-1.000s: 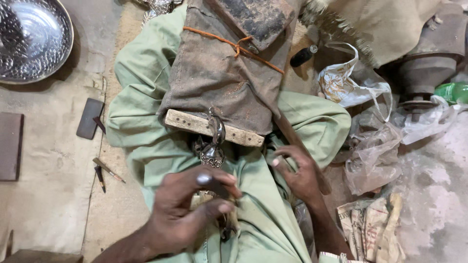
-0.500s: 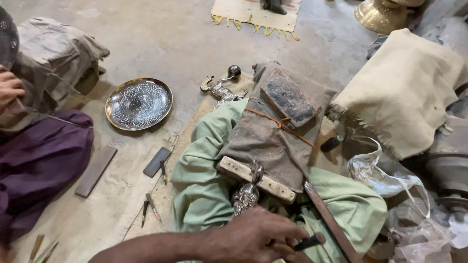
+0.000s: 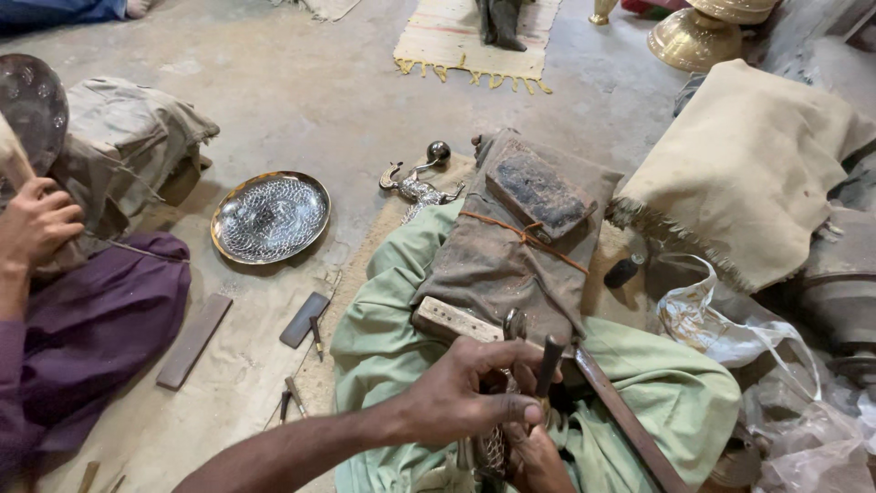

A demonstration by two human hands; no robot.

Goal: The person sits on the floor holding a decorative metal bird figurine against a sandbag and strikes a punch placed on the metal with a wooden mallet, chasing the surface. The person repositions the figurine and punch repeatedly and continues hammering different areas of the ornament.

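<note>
1 small silver metal piece with a patterned surface sits low in the lap, at the near end of a cloth-wrapped block, and both hands meet on it. The left hand is closed over its top, fingers curled around 1 dark-handled tool that stands nearly upright; the right hand grips the piece from below, mostly cut off by the picture's bottom edge. 1 wooden bar lies across the block's near end, and 1 orange cord ties the cloth. On the floor to the left lie 1 round patterned silver dish, 2 flat dark bars and a few thin punches. 1 silver figure with a ball lies beyond the block. At the left edge, another person's hand grips 1 wooden handle.
</note>
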